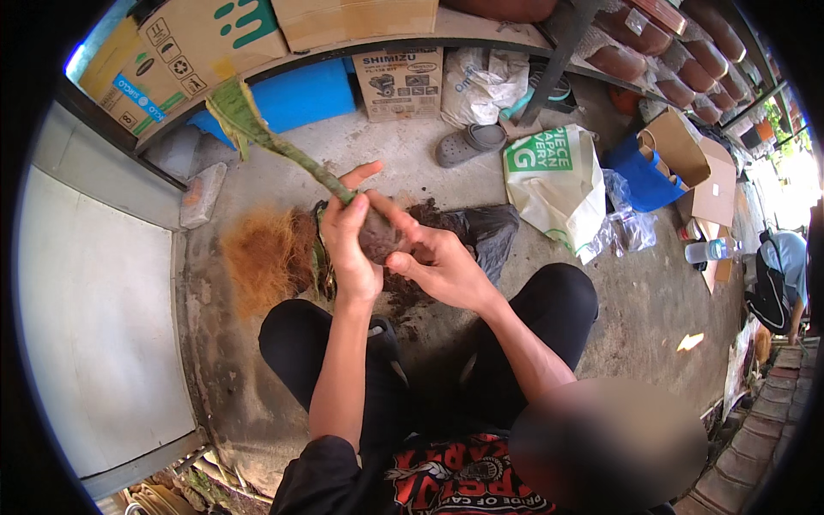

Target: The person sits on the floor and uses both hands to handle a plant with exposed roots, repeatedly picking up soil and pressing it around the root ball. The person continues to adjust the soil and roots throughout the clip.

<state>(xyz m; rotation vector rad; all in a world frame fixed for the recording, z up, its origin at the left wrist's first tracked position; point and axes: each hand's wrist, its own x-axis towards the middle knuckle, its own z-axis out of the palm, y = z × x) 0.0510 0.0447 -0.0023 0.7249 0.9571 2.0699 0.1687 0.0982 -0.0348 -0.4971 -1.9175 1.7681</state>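
Note:
A snake plant leaf [283, 151], green with yellowish edges, slants from the upper left down to a brown root ball [380, 238]. My left hand [354, 244] is closed around the leaf's base and the top of the root ball. From the right, my right hand [447, 267] touches the root ball with bent fingers and thumb. Below the hands, dark soil [409, 302] lies on the floor beside a black plastic bag [492, 232]. Orange-brown coconut fibre [264, 251] is heaped on the left. The ball's underside is partly hidden by my fingers.
A white and green bag [553, 187], a grey clog [470, 145] and a pump carton [399, 87] stand ahead. A blue bag [644, 174], an open cardboard box [714, 174] and a water bottle [708, 251] are at right. Another person [782, 277] bends down at far right.

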